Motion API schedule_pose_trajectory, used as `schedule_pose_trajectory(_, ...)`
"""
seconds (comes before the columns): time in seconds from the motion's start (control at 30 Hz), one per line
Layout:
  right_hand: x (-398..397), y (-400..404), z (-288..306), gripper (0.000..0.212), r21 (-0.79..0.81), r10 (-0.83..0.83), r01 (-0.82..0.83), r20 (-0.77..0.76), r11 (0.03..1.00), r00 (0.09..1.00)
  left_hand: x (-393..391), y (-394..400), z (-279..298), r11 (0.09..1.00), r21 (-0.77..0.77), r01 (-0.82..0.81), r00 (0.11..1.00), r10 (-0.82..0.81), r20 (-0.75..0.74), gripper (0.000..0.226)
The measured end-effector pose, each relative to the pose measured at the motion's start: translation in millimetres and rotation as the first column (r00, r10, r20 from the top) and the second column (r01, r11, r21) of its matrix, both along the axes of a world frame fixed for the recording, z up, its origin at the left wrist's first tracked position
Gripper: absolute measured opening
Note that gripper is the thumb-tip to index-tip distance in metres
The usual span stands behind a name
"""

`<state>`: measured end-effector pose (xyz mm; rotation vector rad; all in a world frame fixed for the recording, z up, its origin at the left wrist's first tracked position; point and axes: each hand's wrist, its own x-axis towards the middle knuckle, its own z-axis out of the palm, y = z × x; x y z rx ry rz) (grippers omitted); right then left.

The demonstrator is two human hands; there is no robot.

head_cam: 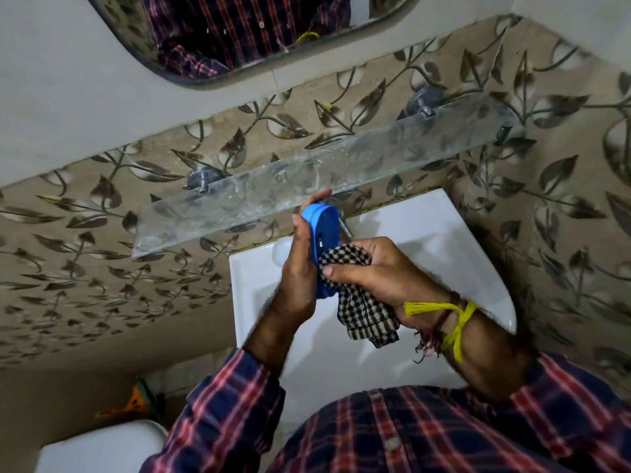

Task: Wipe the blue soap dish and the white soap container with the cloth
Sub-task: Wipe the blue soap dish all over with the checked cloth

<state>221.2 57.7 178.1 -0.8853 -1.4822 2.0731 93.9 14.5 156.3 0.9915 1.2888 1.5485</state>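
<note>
Writing is showing nowhere: the blue soap dish (323, 233), the cloth (358, 295) and the walls are carrying no brand or label you could read. You are holding one dish on edge above the white sink (426, 240), just in front of the glass shelf (307, 186). Your left hand (300, 264) is gripping it, fingers curling round its far rim and hiding that whole side; the fingertips are poking out at the top, touching the shelf's front edge. Your right hand (382, 271) is bunching one checked black-and-cream cloth and pressing it with the thumb against the dish's face, so the lower half of the dish is lying covered. A loose end of cloth is hanging down over the sink. The tap (343, 227) behind the dish is mostly hidden. Yellow and dark threads (444, 322) are circling your right wrist. Two metal brackets (425, 104) are carrying the shelf, one at each end. Above the shelf, a mirror (246, 32) is being cut off by the top edge. Left of the sink, something orange (133, 402) and a white rounded object (102, 448) are too dim to identify.
</note>
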Motion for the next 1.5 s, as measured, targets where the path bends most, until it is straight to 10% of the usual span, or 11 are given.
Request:
schedule_pose_trajectory(0.7,7,2,-10,0.004,0.267,0.126,-0.133,0.044,0.955,0.991,4,0,7,0.996,-0.068,-0.050,0.989,0.059,0.137,0.055)
schedule_pose_trajectory(1.33,10,-15,-13,0.012,0.799,-0.074,0.017,0.035,0.601,0.997,-4,7,25,0.970,-0.233,-0.068,0.902,0.159,0.401,0.072)
schedule_pose_trajectory(1.4,11,-15,-10,0.011,0.655,-0.092,0.066,0.006,0.752,0.996,-5,0,24,0.964,-0.239,-0.121,0.952,0.181,0.247,0.074)
schedule_pose_trajectory(1.5,17,-12,0,0.010,0.283,-0.136,0.131,-0.003,0.950,0.991,0,-29,5,0.965,-0.011,-0.263,0.884,0.237,-0.402,0.075)
